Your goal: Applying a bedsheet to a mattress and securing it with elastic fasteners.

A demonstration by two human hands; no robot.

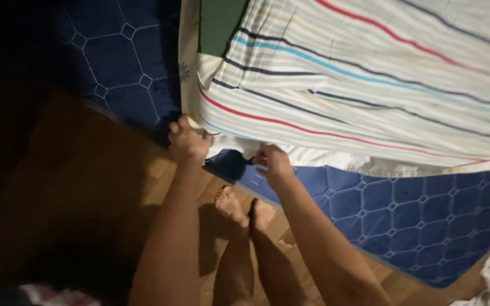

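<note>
Striped white cotton bedsheet, soft and rumpled, with thin red, blue and navy lines, lies over the blue quilted mattress stitched in octagon shapes, its corner hanging at the mattress edge. Left hand is clamped in a fist on the sheet's hem at the corner; right hand, at four o'clock from it, pinches the lower white edge with fingers together. Bare feet stand at six o'clock on smooth wooden plank floor. A dark green flat panel shows at twelve o'clock.
</note>
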